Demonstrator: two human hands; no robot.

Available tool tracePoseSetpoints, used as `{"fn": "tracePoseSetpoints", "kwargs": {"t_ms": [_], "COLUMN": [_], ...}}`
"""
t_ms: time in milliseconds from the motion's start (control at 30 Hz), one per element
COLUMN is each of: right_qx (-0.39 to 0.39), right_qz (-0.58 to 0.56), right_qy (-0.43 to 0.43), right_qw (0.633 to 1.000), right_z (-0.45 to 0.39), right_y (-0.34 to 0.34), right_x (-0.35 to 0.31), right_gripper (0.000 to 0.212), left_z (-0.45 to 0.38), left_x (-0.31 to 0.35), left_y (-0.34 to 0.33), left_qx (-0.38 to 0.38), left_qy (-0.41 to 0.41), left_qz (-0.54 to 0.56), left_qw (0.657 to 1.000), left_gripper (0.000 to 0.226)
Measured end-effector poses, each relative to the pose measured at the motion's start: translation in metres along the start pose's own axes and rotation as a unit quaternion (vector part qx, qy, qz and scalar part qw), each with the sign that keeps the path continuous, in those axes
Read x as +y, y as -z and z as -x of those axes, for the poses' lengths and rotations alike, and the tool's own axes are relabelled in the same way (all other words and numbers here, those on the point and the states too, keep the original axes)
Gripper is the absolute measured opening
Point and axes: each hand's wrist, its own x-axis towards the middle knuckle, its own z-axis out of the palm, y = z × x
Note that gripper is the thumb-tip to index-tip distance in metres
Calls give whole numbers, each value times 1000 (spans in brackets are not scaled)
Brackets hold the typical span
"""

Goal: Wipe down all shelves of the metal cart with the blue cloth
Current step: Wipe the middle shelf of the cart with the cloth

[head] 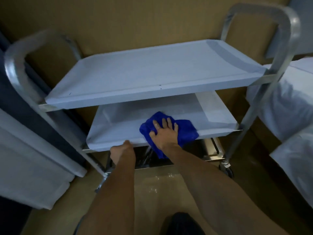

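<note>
The right hand is pressing its spread fingers flat on the crumpled blue cloth draping over the smooth middle shelf's front edge, while the left hand is curling around that metal rim.

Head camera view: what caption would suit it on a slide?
Right hand presses a blue cloth on the cart's middle shelf while the left hand grips its front edge.
</note>
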Motion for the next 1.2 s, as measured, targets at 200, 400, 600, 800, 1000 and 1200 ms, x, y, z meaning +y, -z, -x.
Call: {"fn": "tracePoseSetpoints", "kwargs": {"t_ms": [200, 400, 600, 800, 1000, 1200], "right_qx": [65, 104, 30, 76, 113, 42], "right_qz": [-25, -42, -17, 2, -12, -4], "right_qy": [-191, -360, -369, -384, -308, -64], "right_qw": [979, 926, 929, 920, 944, 997], "right_z": [10, 22, -12, -66, -127, -134], "right_y": [25, 41, 58, 51, 38, 13], "right_x": [101, 165, 171, 175, 130, 37], "right_gripper": [56, 59, 72, 58, 61, 61], "left_z": [18, 41, 35, 9, 13, 12], "left_x": [22, 34, 33, 19, 21, 23], "left_y": [-17, -73, -106, -116, -116, -119], "left_qx": [79, 15, 4, -25, -34, -24], "left_qy": [-193, -322, -431, -419, -419, -426], "left_qz": [-130, -211, -223, -148, -155, -200], "left_qw": [969, 923, 874, 896, 894, 882], "left_gripper": [20, 24, 25, 25, 24, 23]}}
